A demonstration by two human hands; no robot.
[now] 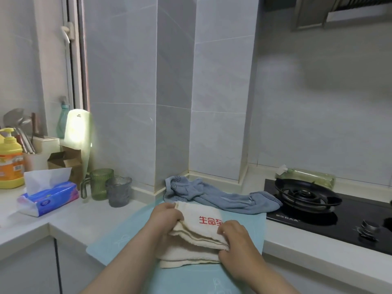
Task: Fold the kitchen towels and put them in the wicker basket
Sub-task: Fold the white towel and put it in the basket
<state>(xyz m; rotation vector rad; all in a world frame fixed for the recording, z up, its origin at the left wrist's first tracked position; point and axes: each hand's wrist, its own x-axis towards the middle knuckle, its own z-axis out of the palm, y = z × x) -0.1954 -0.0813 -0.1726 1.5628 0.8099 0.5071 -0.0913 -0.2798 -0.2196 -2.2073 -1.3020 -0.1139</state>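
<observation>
A cream towel (pixel 195 245) with red characters lies folded in several layers on a light blue mat (pixel 118 236) at the counter's front. My left hand (pixel 166 217) grips the towel's top layer at its left end. At the right end my right hand (pixel 235 236) pinches the upper fold. Behind them a blue-grey towel (pixel 220 198) lies crumpled and unfolded along the base of the tiled wall. No wicker basket is in view.
A black gas hob (pixel 331 217) with a burner sits to the right. Two ribbed cups (pixel 110 187), a tissue pack (pixel 48 196), a yellow soap bottle (pixel 10 162) and a cardboard box (pixel 65 160) stand at the left. A tiled pillar rises behind.
</observation>
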